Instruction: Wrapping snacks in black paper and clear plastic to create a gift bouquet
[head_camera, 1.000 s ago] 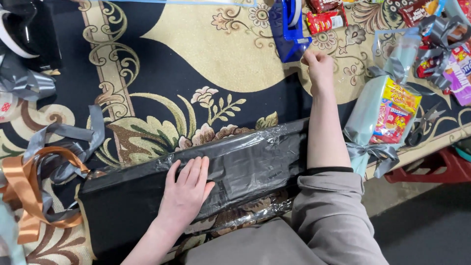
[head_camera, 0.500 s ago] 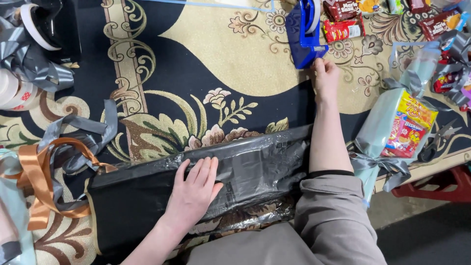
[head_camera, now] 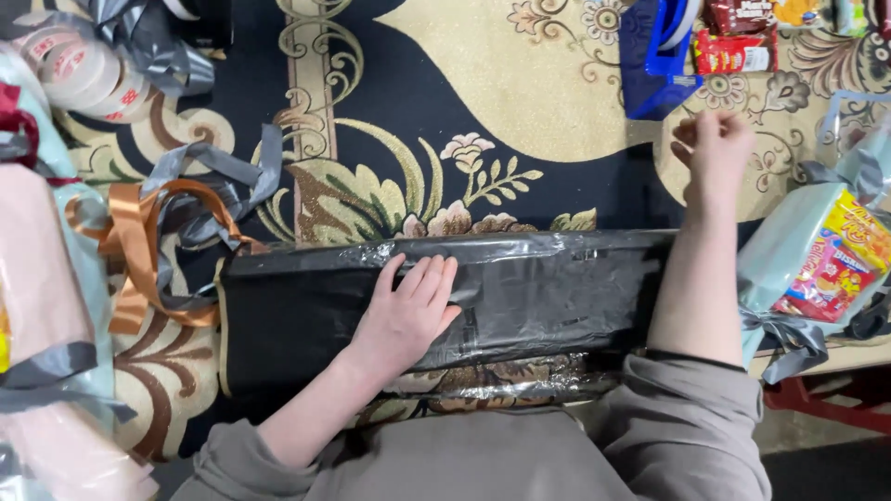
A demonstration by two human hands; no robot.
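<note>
Black wrapped box (head_camera: 520, 297) under left hand (head_camera: 408, 311).

Left hand (head_camera: 408, 311) lies flat, palm down, fingers together and pointing up and to the right, forearm coming in from lower left in a grey sleeve. Right arm stretched straight forward, sleeve pushed back to the elbow, right hand (head_camera: 713, 148) loosely curled, fingertips pinched together.

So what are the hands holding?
The left hand presses flat on the black wrapped box, not gripping it. The right hand may pinch something; unclear.
</note>
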